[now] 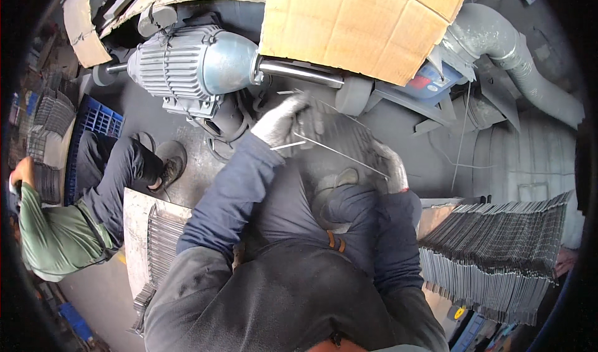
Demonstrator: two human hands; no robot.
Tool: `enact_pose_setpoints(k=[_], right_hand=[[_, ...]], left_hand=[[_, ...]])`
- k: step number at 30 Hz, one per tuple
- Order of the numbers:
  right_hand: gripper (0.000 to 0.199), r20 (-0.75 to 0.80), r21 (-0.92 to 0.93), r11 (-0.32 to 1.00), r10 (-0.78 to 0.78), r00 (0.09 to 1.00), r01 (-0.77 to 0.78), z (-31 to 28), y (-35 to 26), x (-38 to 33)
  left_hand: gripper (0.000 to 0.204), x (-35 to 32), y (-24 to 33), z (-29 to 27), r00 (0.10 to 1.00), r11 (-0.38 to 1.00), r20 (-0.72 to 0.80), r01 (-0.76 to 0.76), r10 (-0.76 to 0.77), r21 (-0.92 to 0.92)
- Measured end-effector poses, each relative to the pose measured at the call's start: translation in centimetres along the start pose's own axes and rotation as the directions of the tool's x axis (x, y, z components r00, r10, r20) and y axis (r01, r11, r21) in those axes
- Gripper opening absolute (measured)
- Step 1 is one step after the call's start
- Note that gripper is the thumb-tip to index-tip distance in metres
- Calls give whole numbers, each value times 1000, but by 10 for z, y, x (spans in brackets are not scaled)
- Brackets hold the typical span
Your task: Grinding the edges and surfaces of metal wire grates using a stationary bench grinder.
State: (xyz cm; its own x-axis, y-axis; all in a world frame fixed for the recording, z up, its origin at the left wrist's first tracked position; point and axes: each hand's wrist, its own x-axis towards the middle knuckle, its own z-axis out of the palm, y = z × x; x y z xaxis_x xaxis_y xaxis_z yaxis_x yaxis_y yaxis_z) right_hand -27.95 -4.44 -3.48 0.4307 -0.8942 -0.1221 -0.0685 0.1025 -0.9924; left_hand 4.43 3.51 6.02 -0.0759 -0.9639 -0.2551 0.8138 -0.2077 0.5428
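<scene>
Between my gloved hands is a thin metal wire frame [344, 154], its long rods running from one hand to the other. My left hand [283, 120], in a greyish-white glove, is closed around its far left end, where short bent wire ends stick out. The right hand [391, 165], gloved too, grips the opposite end, lower and to the right; its fingers are partly blurred. Just beyond the frame sits a grey grinding wheel [354, 95] on the shiny shaft [302, 73] of a ribbed grey motor [177, 65]. The frame looks apart from the wheel.
Cardboard [361, 25] covers the wheel from above. A dense stack of wire frames [492, 252] stands at my right; more metal pieces [165, 246] lie on a board at my left. A seated co-worker [68, 234] is further left. A grey duct [517, 53] bends at far right.
</scene>
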Motion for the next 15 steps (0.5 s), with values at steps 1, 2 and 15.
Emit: enact_pose_setpoints(k=[1,2,15], right_hand=[[27,19,-8,1000,2,1000,-2,3,-10,-3],[28,-120,273,955,150,981,-113,5,-31,-8],[33,105,238,906,334,937,-350,69,-60,18]], left_hand=[[29,19,-13,-32,985,993,151,100,-88,-71],[28,23,-27,-36,992,983,47,124,-118,-132],[27,-48,-17,-90,983,978,-181,-52,16,-201]])
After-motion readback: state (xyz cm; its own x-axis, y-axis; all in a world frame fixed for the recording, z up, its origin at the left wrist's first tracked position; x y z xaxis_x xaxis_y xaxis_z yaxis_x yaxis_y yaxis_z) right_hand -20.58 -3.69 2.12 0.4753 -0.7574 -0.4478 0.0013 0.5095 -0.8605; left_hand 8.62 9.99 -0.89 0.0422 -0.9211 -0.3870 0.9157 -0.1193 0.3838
